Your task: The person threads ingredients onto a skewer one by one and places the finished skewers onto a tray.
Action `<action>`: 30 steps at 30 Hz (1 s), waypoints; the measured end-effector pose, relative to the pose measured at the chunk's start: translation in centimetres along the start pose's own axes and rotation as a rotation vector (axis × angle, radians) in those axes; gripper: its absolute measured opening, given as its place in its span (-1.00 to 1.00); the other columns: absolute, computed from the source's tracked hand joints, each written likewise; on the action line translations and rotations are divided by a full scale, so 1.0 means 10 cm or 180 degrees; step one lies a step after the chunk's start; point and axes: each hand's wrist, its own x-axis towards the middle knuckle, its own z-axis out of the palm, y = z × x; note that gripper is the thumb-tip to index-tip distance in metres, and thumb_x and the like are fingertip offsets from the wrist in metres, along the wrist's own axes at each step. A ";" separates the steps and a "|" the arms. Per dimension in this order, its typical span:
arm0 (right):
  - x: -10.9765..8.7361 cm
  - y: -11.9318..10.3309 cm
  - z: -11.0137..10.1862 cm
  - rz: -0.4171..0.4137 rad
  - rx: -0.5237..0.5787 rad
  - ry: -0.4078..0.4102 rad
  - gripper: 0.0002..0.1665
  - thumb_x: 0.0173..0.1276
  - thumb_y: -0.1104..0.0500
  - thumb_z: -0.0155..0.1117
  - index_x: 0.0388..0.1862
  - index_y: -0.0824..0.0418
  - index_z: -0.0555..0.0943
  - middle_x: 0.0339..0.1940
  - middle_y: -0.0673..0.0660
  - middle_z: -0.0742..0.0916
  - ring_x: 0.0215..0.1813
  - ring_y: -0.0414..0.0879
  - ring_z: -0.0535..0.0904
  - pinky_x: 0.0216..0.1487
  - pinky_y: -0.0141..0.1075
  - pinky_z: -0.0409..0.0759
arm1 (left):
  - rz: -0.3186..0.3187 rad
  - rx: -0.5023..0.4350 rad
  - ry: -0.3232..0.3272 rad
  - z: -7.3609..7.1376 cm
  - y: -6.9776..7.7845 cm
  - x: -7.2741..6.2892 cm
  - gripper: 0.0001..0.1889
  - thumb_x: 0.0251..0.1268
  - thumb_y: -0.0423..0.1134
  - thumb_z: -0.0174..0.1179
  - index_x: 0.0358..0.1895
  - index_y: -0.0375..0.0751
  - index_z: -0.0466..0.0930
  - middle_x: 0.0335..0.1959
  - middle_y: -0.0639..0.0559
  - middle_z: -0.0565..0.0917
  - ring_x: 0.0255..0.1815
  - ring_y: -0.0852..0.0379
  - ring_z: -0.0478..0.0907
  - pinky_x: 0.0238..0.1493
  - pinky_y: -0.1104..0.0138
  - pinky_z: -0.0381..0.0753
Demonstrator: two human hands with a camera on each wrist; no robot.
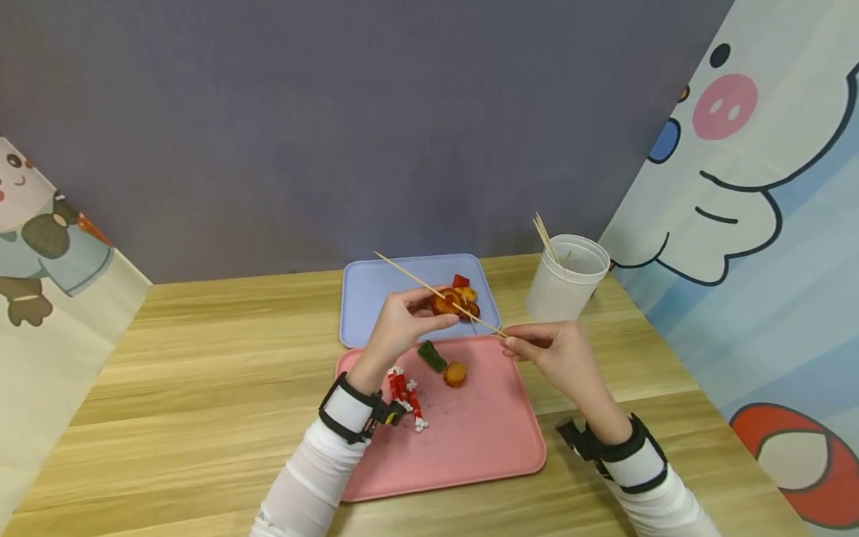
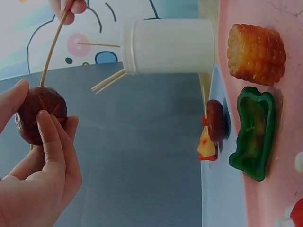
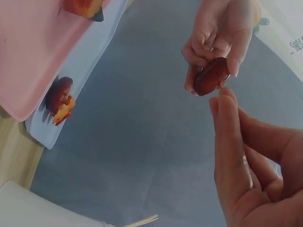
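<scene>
My left hand [image 1: 403, 321] holds a brown mushroom cap [image 2: 52, 101] with a cross cut in its top, between thumb and fingers above the blue tray [image 1: 362, 298]. Between thumb and fingertips, my right hand [image 1: 553, 350] pinches one end of a thin wooden skewer [image 1: 416, 278]. The skewer runs leftward across the mushroom in the head view, its far end sticking out beyond the left hand. In the left wrist view it meets the mushroom's upper edge, and the cap hides its middle. In the right wrist view, the right fingertips are right at the mushroom.
A loaded skewer with a mushroom [image 2: 216, 120], yellow and red pieces lies on the blue tray. On the pink tray [image 1: 483, 440] sit a corn piece [image 2: 258, 54], a green pepper piece [image 2: 255, 135] and several red-and-white pieces [image 1: 406, 395]. A white tub [image 1: 564, 287] holds skewers.
</scene>
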 end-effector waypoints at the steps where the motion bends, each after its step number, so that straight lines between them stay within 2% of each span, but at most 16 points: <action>1: -0.01 0.00 0.01 0.0006 -0.0010 0.0017 -0.79 0.22 0.29 0.33 -0.19 0.39 0.71 -0.32 0.31 0.76 -0.42 -0.22 0.73 -0.37 -0.24 0.68 | -0.0007 -0.0008 -0.0011 0.00 0.00 -0.01 -0.54 0.03 -0.21 0.42 0.08 -0.10 0.62 -0.09 -0.09 0.71 -0.14 0.09 0.68 -0.12 0.31 0.66; 10: -0.04 0.00 0.07 0.0007 -0.0013 0.0102 -0.77 0.20 0.22 0.37 -0.19 0.31 0.73 -0.36 0.24 0.78 -0.42 -0.20 0.73 -0.40 -0.31 0.68 | -0.0057 0.0176 -0.0085 0.06 -0.01 -0.01 -0.50 -0.04 -0.22 0.46 0.08 -0.12 0.62 -0.12 -0.11 0.72 -0.20 0.11 0.70 -0.20 0.32 0.67; 19: -0.04 -0.01 0.08 0.0022 0.0036 0.0051 -0.81 0.20 0.35 0.34 -0.21 0.40 0.71 -0.35 0.31 0.76 -0.43 -0.23 0.73 -0.39 -0.23 0.68 | -0.0208 0.0166 0.0021 0.09 -0.05 -0.01 -0.51 -0.04 -0.26 0.46 0.06 -0.16 0.63 -0.16 -0.12 0.73 -0.24 0.13 0.70 -0.24 0.33 0.67; 30: -0.03 -0.01 0.11 0.0084 0.0026 0.0002 -0.78 0.20 0.31 0.35 -0.19 0.40 0.70 -0.33 0.32 0.76 -0.41 -0.13 0.74 -0.40 -0.31 0.68 | -0.0265 0.0148 -0.0027 0.08 -0.08 0.01 -0.50 -0.04 -0.26 0.46 0.08 -0.16 0.62 -0.15 -0.13 0.72 -0.23 0.13 0.70 -0.23 0.33 0.67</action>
